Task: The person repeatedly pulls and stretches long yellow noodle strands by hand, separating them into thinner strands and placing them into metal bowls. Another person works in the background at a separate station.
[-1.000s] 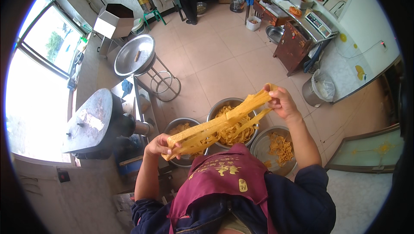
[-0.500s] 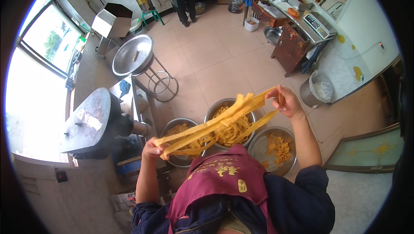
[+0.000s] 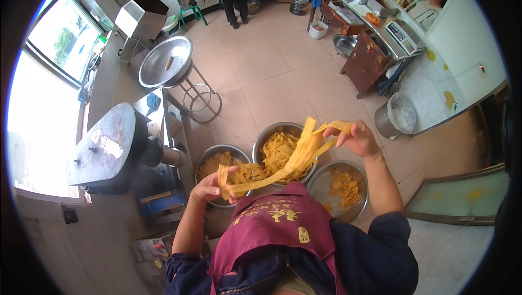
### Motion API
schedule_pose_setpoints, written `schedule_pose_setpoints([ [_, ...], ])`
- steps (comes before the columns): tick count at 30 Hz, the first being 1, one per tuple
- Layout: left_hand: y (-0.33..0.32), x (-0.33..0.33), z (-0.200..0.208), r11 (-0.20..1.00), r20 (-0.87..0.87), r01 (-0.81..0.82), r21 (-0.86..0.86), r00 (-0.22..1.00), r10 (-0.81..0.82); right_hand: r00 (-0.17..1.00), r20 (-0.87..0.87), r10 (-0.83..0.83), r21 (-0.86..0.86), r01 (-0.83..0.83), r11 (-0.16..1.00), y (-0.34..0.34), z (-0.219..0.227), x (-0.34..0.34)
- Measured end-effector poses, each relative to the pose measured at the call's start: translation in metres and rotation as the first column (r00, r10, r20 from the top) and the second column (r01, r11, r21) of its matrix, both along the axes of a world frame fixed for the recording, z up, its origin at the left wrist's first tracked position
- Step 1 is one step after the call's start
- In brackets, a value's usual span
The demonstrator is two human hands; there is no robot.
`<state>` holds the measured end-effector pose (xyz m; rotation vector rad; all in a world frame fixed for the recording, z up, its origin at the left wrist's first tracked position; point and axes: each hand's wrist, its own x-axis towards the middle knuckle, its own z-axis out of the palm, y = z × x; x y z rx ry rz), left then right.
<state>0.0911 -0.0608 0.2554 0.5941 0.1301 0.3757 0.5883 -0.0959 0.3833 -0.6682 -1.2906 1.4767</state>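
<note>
Yellow strips (image 3: 298, 160) sag from the right hand (image 3: 360, 139) — partly hiding a bowl (image 3: 282, 126).

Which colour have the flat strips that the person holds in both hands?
The strips are golden yellow; the head view shows them best.

Metal basin (image 3: 156, 58) on a tall stand (image 3: 204, 82), scale (image 3: 401, 38) on a counter (image 3: 381, 29), lined bin (image 3: 385, 123).

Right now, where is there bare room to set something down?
The widest free patch is the tiled floor between the raised steel bowl and the brown cabinet. That bowl looks bare around a small brown stick. It's crowded over the three close-set food basins: yellow strips hang there between the left hand and right hand.
</note>
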Motion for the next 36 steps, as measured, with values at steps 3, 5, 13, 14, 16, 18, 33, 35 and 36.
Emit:
schedule_pose_setpoints([
  [3, 0.001, 0.027, 0.018, 0.998, 0.107, 0.004, -0.059, 0.994, 0.003, 0.998, -0.024, 0.06, 0.084, -0.058, 0.995, 0.004, 0.009, -0.01],
  [5, -0.003, 0.039, 0.015, 0.994, 0.103, -0.021, -0.106, 0.994, 0.032, 0.994, -0.052, 0.1, 0.104, -0.094, 0.99, 0.006, 0.016, -0.017],
  [13, 0.005, 0.113, 0.038, 0.953, -0.069, -0.301, 0.04, 0.95, 0.303, 0.99, -0.02, 0.137, 0.083, -0.135, 0.987, 0.013, 0.025, -0.048],
  [14, 0.007, 0.121, 0.057, 0.933, -0.108, -0.328, 0.146, 0.933, 0.345, 0.991, -0.035, 0.129, 0.069, -0.126, 0.99, 0.012, 0.029, -0.056],
  [16, 0.004, 0.142, 0.089, 0.854, -0.069, -0.392, 0.341, 0.896, 0.439, 0.985, 0.066, 0.156, 0.044, -0.159, 0.986, 0.01, 0.034, -0.063],
  [18, 0.011, 0.152, 0.1, 0.84, -0.078, -0.334, 0.427, 0.912, 0.403, 0.966, 0.151, 0.212, 0.109, -0.229, 0.967, 0.013, 0.046, -0.077],
  [33, 0.018, 0.161, 0.122, 0.726, -0.388, -0.157, 0.67, 0.76, 0.522, 0.938, 0.276, 0.212, 0.118, -0.252, 0.961, 0.006, 0.053, -0.094],
  [35, 0.022, 0.152, 0.117, 0.837, -0.377, -0.242, 0.491, 0.807, 0.454, 0.967, 0.2, 0.16, 0.17, -0.195, 0.966, 0.002, 0.053, -0.089],
  [36, 0.025, 0.146, 0.114, 0.88, -0.408, -0.258, 0.398, 0.809, 0.422, 0.976, 0.173, 0.132, 0.198, -0.166, 0.966, 0.0, 0.052, -0.085],
])
